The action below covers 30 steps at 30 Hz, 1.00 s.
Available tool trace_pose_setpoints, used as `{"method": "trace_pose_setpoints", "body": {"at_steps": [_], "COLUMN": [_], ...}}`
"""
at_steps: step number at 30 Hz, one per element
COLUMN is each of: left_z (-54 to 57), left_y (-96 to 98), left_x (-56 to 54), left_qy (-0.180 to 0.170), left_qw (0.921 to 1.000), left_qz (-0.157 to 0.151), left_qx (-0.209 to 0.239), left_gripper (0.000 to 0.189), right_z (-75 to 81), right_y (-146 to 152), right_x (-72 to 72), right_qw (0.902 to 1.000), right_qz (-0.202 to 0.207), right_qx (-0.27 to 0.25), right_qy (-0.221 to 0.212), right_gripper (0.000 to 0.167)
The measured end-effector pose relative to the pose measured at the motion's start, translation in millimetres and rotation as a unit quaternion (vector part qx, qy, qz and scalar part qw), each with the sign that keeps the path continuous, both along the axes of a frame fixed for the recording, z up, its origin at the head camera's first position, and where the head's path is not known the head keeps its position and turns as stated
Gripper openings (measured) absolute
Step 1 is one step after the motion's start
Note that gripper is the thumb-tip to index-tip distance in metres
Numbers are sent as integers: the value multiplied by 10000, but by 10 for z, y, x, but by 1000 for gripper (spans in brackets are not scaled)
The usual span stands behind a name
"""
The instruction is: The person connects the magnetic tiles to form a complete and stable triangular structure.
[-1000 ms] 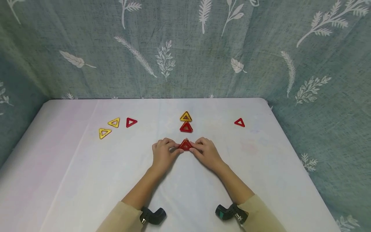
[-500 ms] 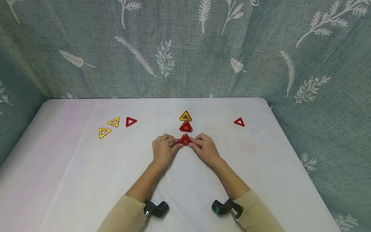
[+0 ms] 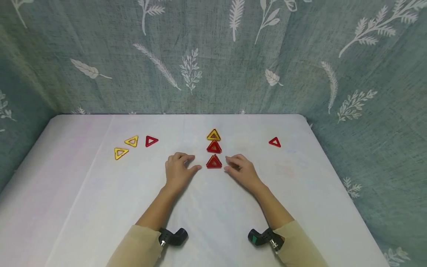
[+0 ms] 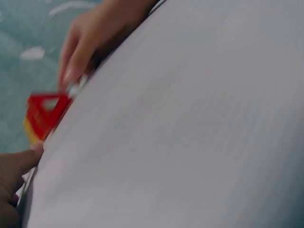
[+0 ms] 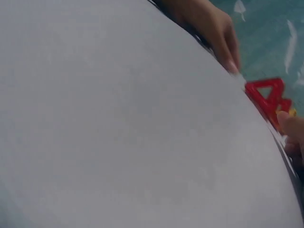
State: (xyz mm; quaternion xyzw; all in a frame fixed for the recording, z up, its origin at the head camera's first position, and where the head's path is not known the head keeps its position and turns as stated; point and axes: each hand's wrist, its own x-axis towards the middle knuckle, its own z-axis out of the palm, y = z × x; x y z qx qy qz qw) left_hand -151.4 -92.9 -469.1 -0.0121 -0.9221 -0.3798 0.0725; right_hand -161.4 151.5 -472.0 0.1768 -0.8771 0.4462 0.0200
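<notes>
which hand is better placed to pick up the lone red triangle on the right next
Probably the right hand: it holds nothing and is nearer the lone red triangle. The left hand, also empty, is farther away, across the middle column of triangles.

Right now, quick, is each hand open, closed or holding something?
Left hand: open, holding nothing.
Right hand: open, fingers loosely bent, holding nothing.

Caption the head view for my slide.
Left hand and right hand flank the nearest red triangle on a white table.
</notes>
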Motion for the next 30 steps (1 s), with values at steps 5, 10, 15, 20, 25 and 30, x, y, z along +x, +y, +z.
{"method": "trace_pose_setpoints", "body": {"at_steps": [5,10,15,20,25,30], "left_z": [11,20,28,17,9,47], "left_y": [-322,-562,-751,-900,-1000,-1059], "left_x": [-30,-55,-91,-147,-241,-350], "left_qy": [-138,-127,-234,-330,-387,-477], "left_qw": [9993,9974,9949,9924,9883,9817], "left_qz": [317,605,903,1158,1450,1817], "left_qx": [-170,-358,-375,-234,-273,-315], "left_gripper": [46,52,56,57,63,66], "right_z": [-9,0,3,5,29,37], "right_y": [300,585,757,859,973,1102], "right_x": [-45,-83,-116,-167,-245,-353], "right_qw": [9993,9968,9947,9837,9575,9513], "right_qz": [-351,-747,-1011,-1701,-2543,-2865], "right_qx": [-138,-185,-133,-574,-1357,-1108], "right_qy": [67,204,104,-33,-124,-267], "right_gripper": [39,39,39,36,35,38]}}
